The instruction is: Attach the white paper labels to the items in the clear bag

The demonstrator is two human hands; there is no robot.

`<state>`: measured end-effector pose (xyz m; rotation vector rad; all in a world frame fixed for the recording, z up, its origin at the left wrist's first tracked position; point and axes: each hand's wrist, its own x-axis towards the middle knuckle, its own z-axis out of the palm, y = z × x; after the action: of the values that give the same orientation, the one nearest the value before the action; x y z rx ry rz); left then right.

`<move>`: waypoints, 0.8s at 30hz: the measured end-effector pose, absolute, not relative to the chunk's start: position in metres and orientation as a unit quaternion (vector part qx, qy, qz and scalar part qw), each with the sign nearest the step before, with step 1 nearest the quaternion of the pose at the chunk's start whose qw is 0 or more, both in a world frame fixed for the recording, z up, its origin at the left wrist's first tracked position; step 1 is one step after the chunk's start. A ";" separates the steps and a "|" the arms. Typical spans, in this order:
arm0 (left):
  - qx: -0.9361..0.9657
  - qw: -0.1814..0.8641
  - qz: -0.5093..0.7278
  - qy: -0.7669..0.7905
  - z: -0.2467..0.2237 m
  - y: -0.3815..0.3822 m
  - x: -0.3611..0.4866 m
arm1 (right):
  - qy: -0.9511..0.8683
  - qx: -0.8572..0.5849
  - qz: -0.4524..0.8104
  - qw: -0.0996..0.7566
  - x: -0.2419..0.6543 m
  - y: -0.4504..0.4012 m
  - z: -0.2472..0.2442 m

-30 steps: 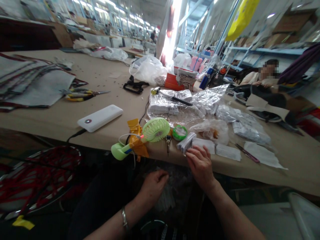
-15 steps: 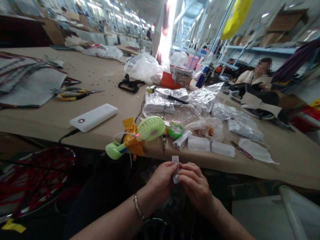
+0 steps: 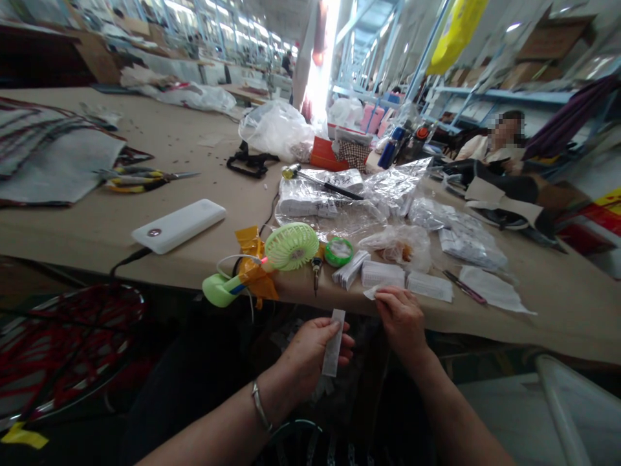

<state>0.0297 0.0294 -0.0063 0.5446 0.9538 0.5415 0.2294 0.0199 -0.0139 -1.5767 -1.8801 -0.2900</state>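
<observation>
My left hand (image 3: pixel 308 353) pinches a narrow white label strip (image 3: pixel 332 355) between thumb and fingers, in front of the table edge. My right hand (image 3: pixel 403 322) is at the table's front edge, its fingertips closed on a small white label (image 3: pixel 370 293). Just beyond it lie a fanned stack of labels (image 3: pixel 350 270), a middle stack of printed labels (image 3: pixel 382 274) and a right-hand stack of labels (image 3: pixel 429 287). Whether the pinched label touches the middle stack, I cannot tell.
A green fan (image 3: pixel 291 247) is taped to the edge beside a screwdriver-like tool (image 3: pixel 316 277) and a green round container (image 3: pixel 338 252). A power bank (image 3: pixel 179 226) lies left, tweezers (image 3: pixel 466 288) right. Plastic-wrapped bundles (image 3: pixel 310 194) lie behind. A person (image 3: pixel 485 145) sits far right.
My hands were together over one label strip. My right hand has moved right and forward to the table edge, now with a small label. My left hand kept the strip, which now shows longer.
</observation>
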 end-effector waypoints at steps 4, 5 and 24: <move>0.226 0.836 0.244 0.436 0.003 0.030 0.028 | -0.696 -0.576 -0.048 0.426 0.223 0.014 -0.007; 0.216 0.844 0.244 0.426 0.005 0.031 0.028 | -0.706 -0.555 -0.030 0.439 0.218 0.011 -0.005; 0.183 0.891 0.294 0.293 0.002 0.030 0.025 | -0.871 -0.359 0.051 0.330 0.177 -0.011 -0.009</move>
<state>0.0250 0.0301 0.0023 0.3806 0.6090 0.6109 0.1769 -0.0109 -0.0093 -0.9382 -2.2788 0.1341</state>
